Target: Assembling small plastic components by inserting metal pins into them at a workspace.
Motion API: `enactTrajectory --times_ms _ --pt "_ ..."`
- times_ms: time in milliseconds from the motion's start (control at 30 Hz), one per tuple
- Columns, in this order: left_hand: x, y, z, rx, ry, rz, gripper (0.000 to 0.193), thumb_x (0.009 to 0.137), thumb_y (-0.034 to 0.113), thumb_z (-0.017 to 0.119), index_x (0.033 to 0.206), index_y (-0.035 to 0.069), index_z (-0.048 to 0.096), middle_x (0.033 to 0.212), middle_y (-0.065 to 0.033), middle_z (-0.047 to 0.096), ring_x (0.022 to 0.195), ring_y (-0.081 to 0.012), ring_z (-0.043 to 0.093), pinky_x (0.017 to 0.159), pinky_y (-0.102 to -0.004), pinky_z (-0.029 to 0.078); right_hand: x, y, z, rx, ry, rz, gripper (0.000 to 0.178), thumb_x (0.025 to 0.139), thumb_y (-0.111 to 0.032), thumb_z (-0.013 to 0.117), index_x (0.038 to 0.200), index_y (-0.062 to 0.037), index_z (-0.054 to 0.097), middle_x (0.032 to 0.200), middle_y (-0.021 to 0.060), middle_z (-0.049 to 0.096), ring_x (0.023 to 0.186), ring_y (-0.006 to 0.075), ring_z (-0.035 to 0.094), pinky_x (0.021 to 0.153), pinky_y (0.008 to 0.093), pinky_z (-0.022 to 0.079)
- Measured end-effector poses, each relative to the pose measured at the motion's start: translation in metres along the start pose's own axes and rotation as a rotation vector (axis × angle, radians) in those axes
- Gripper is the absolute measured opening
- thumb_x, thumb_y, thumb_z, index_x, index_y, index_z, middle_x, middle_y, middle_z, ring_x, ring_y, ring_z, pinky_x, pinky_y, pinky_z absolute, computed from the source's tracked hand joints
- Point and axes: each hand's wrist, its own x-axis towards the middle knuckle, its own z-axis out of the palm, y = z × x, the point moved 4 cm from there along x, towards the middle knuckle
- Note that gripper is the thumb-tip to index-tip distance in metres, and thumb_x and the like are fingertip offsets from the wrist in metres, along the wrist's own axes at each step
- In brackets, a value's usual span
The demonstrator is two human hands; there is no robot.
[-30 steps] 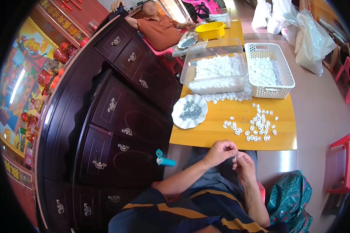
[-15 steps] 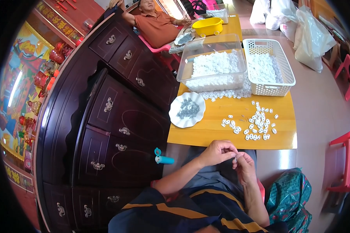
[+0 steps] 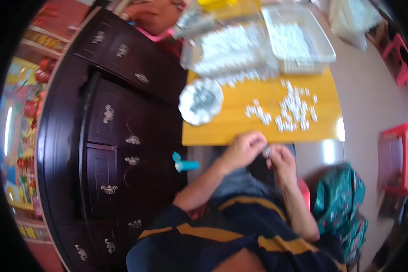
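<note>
Newly parted: left hand (image 3: 245,148), loosely curled, hold unclear; right hand (image 3: 282,163), nearly closed, pinches a small pale piece (image 3: 267,152) just short of the surface (image 3: 231,124), where a slack pinch could drop it floorward.

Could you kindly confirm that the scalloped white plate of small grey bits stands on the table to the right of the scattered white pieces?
Not quite: in the head view, the scalloped white plate of small grey bits stands on the table to the left of the scattered white pieces.
</note>
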Motion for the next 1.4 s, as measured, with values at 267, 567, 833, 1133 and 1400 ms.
enactTrajectory --times_ms 267,567,833,1133,1400 --pt "-0.001 0.007 -0.011 -0.003 -0.007 -0.006 0.004 0.093 0.002 0.062 0.092 -0.002 0.064 0.078 -0.0014 0.064 0.07 -0.0047 0.057 0.061 -0.0208 0.046 0.008 -0.005 0.006 0.082 -0.01 -0.035 0.012 0.095 -0.007 0.064 0.106 -0.0013 0.064 0.092 0.0012 0.069 0.078 0.0046 0.062 0.067 0.0181 0.049" --pt "-0.009 0.008 -0.005 -0.02 0.005 -0.005 0.005 0.092 0.002 0.063 0.09 -0.003 0.063 0.078 -0.0028 0.065 0.068 -0.0066 0.058 0.062 -0.0221 0.046 -0.002 -0.004 0.005 -0.008 0.013 -0.087 0.013 0.093 -0.004 0.064 0.105 0.0005 0.065 0.09 0.0022 0.069 0.077 0.0052 0.061 0.068 0.02 0.049" --pt "-0.009 0.01 -0.003 0.024 0.004 0.02 0.005 0.092 0.001 0.061 0.089 -0.003 0.063 0.078 -0.0043 0.065 0.068 -0.0085 0.059 0.062 -0.0235 0.048 -0.001 -0.008 0.007 -0.023 0.01 -0.115 0.012 0.092 -0.003 0.064 0.103 0.001 0.066 0.089 0.0025 0.07 0.074 0.0044 0.06 0.067 0.0192 0.049" --pt "-0.008 0.014 -0.002 0.163 -0.017 0.06 0.004 0.092 0.002 0.061 0.092 -0.001 0.064 0.078 0.0007 0.063 0.068 -0.0043 0.056 0.063 -0.0202 0.046 0.001 0.001 0.002 -0.044 -0.001 -0.139 0.012 0.093 -0.005 0.065 0.104 -0.0008 0.066 0.09 0.0015 0.07 0.077 0.0044 0.062 0.068 0.0183 0.049" --pt "-0.008 0.008 0.002 0.059 -0.015 0.006 0.007 0.094 0.004 0.06 0.094 -0.001 0.064 0.079 -0.0003 0.064 0.07 -0.0052 0.057 0.064 -0.0202 0.047 0.002 -0.004 0.003 -0.026 0.039 -0.118 0.01 0.091 -0.001 0.064 0.101 0.0009 0.066 0.087 0.0025 0.07 0.074 0.0047 0.061 0.067 0.0195 0.05"
